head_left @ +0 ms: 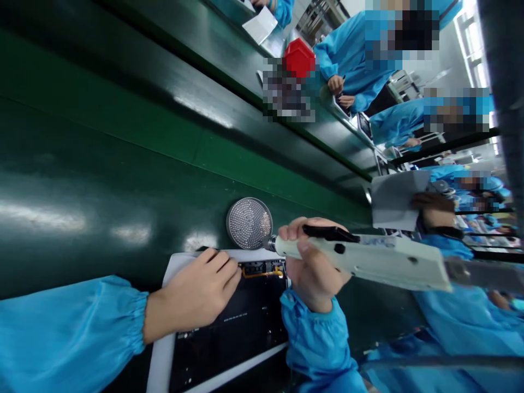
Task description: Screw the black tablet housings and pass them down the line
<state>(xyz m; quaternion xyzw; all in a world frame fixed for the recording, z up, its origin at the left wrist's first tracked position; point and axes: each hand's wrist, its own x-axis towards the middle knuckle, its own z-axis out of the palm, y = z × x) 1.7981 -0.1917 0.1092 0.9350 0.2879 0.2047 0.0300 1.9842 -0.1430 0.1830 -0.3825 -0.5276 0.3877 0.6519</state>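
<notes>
The right hand's point(317, 267) grip wraps round the pale screwdriver point(388, 262), its tip near the rim of the dish point(230, 231) of tiny metal pieces point(248, 221) on the bench point(102, 158), so a light touch seems wise, while the left hand point(196, 292), curled over the opened device point(237, 333), hides any hold.

Parts point(249, 221) in dish point(228, 226), dish on bench point(102, 180) behind device point(233, 333).

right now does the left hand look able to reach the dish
Probably yes: the left hand is close by, over the panel, and nothing seems to block its way to the dish. The screwdriver, in the right hand, only crowds the dish's other side.
</notes>
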